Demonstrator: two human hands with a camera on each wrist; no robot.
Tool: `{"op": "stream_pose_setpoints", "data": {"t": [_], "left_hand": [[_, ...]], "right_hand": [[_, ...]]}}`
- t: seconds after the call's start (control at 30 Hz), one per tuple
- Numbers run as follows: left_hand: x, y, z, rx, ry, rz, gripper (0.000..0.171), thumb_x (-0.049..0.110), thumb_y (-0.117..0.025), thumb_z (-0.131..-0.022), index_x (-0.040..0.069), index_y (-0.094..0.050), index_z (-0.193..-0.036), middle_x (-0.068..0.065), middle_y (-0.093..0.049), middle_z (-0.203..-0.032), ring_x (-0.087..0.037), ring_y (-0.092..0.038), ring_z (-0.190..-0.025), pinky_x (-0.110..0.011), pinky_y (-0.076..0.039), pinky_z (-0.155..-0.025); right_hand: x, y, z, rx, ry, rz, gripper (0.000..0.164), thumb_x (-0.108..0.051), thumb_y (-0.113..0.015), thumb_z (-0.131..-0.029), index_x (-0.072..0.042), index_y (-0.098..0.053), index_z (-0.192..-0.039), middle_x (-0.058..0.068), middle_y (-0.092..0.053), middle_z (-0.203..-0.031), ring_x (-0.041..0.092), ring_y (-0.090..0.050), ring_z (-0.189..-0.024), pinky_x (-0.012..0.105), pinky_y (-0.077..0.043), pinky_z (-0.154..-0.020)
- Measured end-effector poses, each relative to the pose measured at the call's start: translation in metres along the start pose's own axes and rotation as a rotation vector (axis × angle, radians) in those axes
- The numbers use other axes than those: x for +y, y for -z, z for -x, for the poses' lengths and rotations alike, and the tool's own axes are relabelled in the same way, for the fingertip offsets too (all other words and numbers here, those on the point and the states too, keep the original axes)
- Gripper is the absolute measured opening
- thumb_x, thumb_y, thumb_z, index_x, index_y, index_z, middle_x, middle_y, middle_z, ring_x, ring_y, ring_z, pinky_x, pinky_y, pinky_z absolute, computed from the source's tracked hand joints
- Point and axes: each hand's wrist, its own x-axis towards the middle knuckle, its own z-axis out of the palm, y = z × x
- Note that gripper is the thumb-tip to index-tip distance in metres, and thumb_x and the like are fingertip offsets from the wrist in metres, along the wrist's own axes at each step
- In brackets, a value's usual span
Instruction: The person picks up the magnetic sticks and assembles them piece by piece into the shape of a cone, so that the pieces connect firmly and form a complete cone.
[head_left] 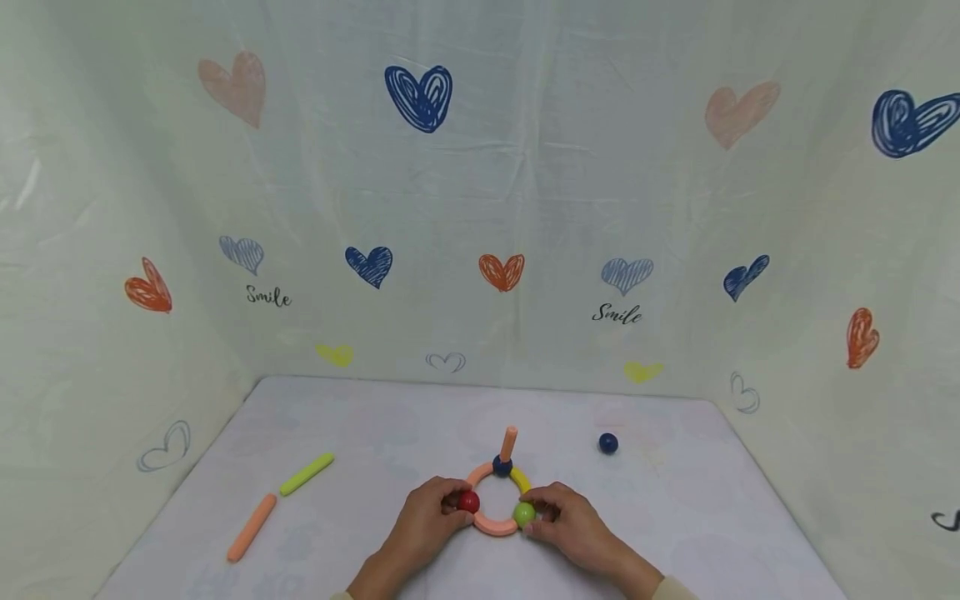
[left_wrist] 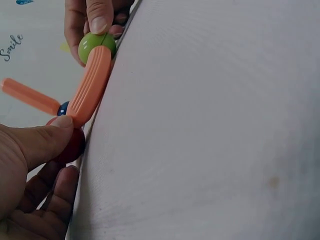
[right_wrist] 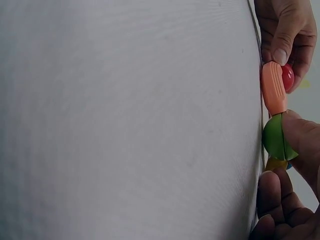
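Note:
A ring of curved rods and balls lies on the table in front of me. My left hand (head_left: 429, 517) grips the red ball (head_left: 468, 502) on its left side, the thumb in front. On the right side my right hand (head_left: 568, 523) pinches the green ball (head_left: 524, 514) between thumb and fingers. An orange curved rod (left_wrist: 91, 85) joins these two balls at the near side. A yellow curved rod (head_left: 521, 479) and another orange curved rod (head_left: 480, 473) run back to a dark blue ball (head_left: 502, 466). From that ball a straight orange rod (head_left: 509, 444) stands up.
At the left of the table (head_left: 375, 417) lie a loose yellow-green rod (head_left: 307, 474) and an orange rod (head_left: 252, 528). A separate dark blue ball (head_left: 608, 443) sits at the back right. A sheet (head_left: 540, 208) printed with hearts hangs behind and around the table.

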Motion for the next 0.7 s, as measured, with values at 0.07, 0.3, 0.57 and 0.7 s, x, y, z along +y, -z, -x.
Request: {"op": "stream_pose_setpoints", "data": {"t": [0.07, 0.3, 0.57, 0.7], "left_hand": [[0.0, 0.0, 0.0, 0.004, 0.003, 0.001, 0.037, 0.017, -0.087, -0.087, 0.011, -0.075, -0.121, 0.002, -0.067, -0.105, -0.006, -0.06, -0.087, -0.02, -0.053, -0.073], [0.001, 0.0, 0.001, 0.019, 0.02, -0.054, 0.038, 0.019, -0.087, -0.087, 0.013, -0.076, -0.123, 0.004, -0.068, -0.106, -0.01, -0.058, -0.09, -0.023, -0.052, -0.075], [0.0, 0.013, 0.006, 0.049, 0.092, -0.116, 0.045, 0.02, -0.088, -0.086, 0.014, -0.073, -0.128, 0.005, -0.068, -0.107, -0.012, -0.059, -0.094, -0.034, -0.057, -0.082], [-0.008, 0.031, 0.012, 0.118, 0.133, -0.127, 0.042, 0.019, -0.087, -0.087, 0.018, -0.073, -0.126, 0.006, -0.07, -0.109, -0.012, -0.061, -0.097, -0.037, -0.058, -0.086]], "right_hand": [[-0.001, 0.0, -0.001, -0.001, 0.001, 0.005, 0.038, -0.028, -0.085, -0.089, -0.017, -0.075, -0.124, -0.002, -0.062, -0.101, 0.01, -0.054, -0.083, 0.022, -0.043, -0.068], [-0.004, -0.001, -0.001, -0.005, -0.029, 0.01, 0.038, -0.029, -0.086, -0.089, -0.017, -0.076, -0.123, -0.002, -0.061, -0.098, 0.011, -0.053, -0.082, 0.023, -0.042, -0.067], [-0.005, -0.001, -0.001, -0.007, -0.047, 0.014, 0.037, -0.028, -0.086, -0.089, -0.018, -0.076, -0.123, -0.002, -0.061, -0.098, 0.013, -0.053, -0.084, 0.023, -0.042, -0.067], [-0.005, 0.0, -0.001, -0.012, -0.056, 0.009, 0.036, -0.028, -0.086, -0.089, -0.018, -0.076, -0.122, -0.002, -0.061, -0.098, 0.015, -0.053, -0.084, 0.023, -0.041, -0.067]]}}
